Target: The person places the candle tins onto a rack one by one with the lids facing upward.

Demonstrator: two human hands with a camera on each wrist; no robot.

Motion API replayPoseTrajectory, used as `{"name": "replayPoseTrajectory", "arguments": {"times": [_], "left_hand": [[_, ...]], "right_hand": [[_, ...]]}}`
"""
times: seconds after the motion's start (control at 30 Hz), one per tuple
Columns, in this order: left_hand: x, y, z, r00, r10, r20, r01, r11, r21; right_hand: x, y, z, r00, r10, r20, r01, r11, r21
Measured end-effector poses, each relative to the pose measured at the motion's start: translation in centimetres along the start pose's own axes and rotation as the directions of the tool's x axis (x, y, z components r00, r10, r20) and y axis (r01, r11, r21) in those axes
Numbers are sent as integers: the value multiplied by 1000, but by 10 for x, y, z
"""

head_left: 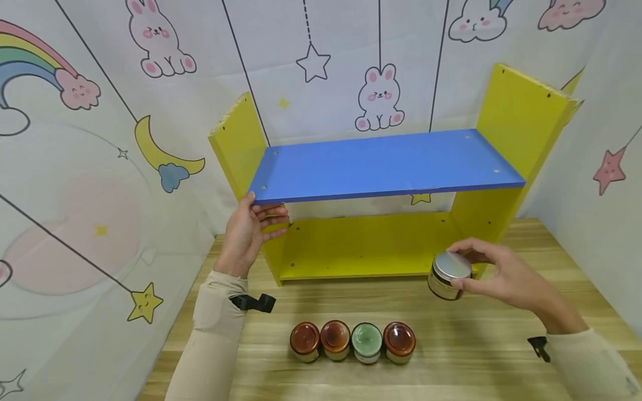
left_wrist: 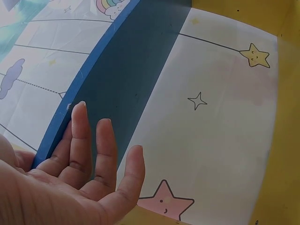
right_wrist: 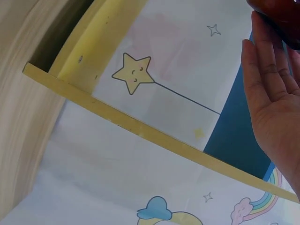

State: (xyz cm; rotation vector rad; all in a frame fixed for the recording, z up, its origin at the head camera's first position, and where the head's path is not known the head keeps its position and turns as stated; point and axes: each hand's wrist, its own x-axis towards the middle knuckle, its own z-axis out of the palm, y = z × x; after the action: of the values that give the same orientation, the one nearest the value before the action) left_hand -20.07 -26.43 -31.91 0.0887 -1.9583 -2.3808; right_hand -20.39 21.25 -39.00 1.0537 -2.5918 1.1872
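Note:
In the head view my right hand [head_left: 506, 275] holds a glass jar [head_left: 442, 285] with a silver lid, thumb on the near side and fingers round the back. The jar hangs in front of the yellow bottom shelf's right end. Dark reddish glass of the jar [right_wrist: 281, 16] shows above the right hand [right_wrist: 274, 93] in the right wrist view. My left hand [head_left: 246, 234] pinches the blue shelf board [head_left: 381, 164] at its left front corner, thumb at the top edge. Its other fingers [left_wrist: 107, 150] extend loosely below the board.
Several lidless-looking jars, reddish and one green [head_left: 367, 341], stand in a row on the wooden table [head_left: 251, 356]. The rack has yellow side panels [head_left: 521, 120] and a yellow bottom board [head_left: 361, 245]. A printed cloth [head_left: 341, 106] hangs behind and at both sides.

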Motion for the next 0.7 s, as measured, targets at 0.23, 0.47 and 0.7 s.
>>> {"name": "replayPoseTrajectory", "arguments": {"times": [0.23,0.47,0.7], "left_hand": [[-1,0,-1,1000,-4,-4,4,1000,-1],[-1,0,-1,1000,-5,-6,5,1000,2],[0,0,-1,1000,-4,-2,4,1000,1]], "right_hand": [[9,-9,-9,1000,-6,-19,6,1000,28],[16,-14,-19,998,-40,-49,41,999,24],[23,-21,-30,997,-38,-69,39,999,8]]}}
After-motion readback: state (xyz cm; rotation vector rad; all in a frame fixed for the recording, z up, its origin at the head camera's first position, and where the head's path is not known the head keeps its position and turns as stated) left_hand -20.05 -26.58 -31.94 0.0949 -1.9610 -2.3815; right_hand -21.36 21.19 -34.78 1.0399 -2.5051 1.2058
